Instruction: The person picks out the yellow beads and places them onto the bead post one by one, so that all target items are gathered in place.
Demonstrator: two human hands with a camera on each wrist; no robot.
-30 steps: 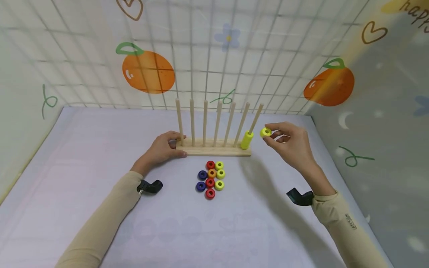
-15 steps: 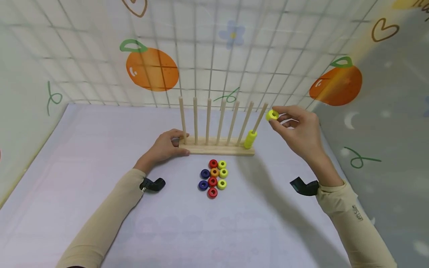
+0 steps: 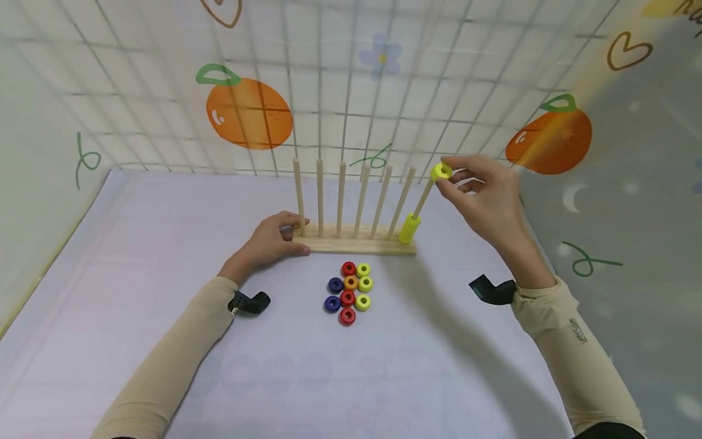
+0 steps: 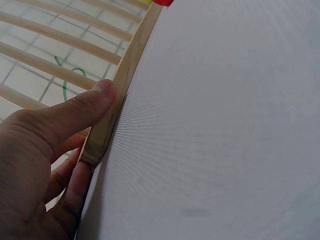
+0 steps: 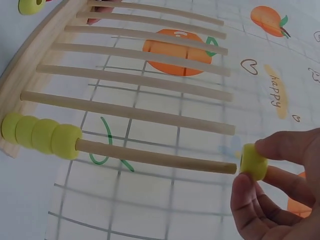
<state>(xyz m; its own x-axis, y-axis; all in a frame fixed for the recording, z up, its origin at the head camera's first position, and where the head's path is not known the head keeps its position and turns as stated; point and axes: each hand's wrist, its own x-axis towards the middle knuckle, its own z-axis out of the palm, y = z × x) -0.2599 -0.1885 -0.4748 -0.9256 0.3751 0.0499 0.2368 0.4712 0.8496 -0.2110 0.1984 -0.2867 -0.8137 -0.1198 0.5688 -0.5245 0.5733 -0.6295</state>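
A wooden rack (image 3: 356, 245) with a row of upright pegs stands on the table. My left hand (image 3: 272, 236) grips its left end, thumb along the front edge; the left wrist view shows that thumb (image 4: 82, 110) on the wood. Between thumb and forefinger, my right hand (image 3: 488, 198) pinches a yellow bead (image 3: 441, 172) at the top of the rightmost peg (image 3: 422, 201). In the right wrist view the held bead (image 5: 254, 162) sits just off the peg's tip, its hole facing it. Several yellow beads (image 5: 42, 135) are stacked at that peg's foot.
In front of the rack lies a loose group of beads: red (image 3: 347, 316), dark blue (image 3: 332, 303), yellow (image 3: 362, 302) and one orange (image 3: 351, 282). The other pegs carry no beads. A printed curtain (image 3: 340, 79) hangs behind the table.
My right hand has raised the yellow bead from beside the rightmost peg and moved it left to the peg's tip. The left hand keeps its grip on the rack.
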